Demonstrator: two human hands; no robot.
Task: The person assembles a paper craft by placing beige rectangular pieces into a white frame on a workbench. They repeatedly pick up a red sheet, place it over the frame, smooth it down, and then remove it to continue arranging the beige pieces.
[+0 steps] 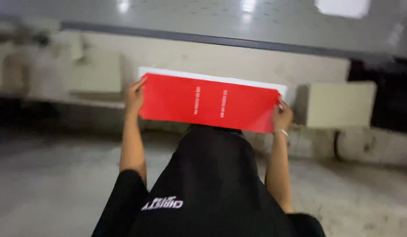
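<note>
I hold a flat red sheet (pixel 208 103) with two short lines of white print out in front of my black shirt. A white sheet or board (pixel 212 78) of about the same size shows behind its far edge. My left hand (pixel 134 97) grips the left end and my right hand (pixel 282 116), with a thin bracelet at the wrist, grips the right end. The sheet lies nearly level and tilts down slightly to the right. The picture is blurred, so I cannot tell whether the red and white parts are joined.
Beyond the sheet runs a pale ledge with a beige block (pixel 339 104) at the right and another pale block (pixel 96 72) at the left. A dark strip (pixel 203 39) and a glossy grey surface lie farther off. Rough grey concrete floor (pixel 50 184) lies below.
</note>
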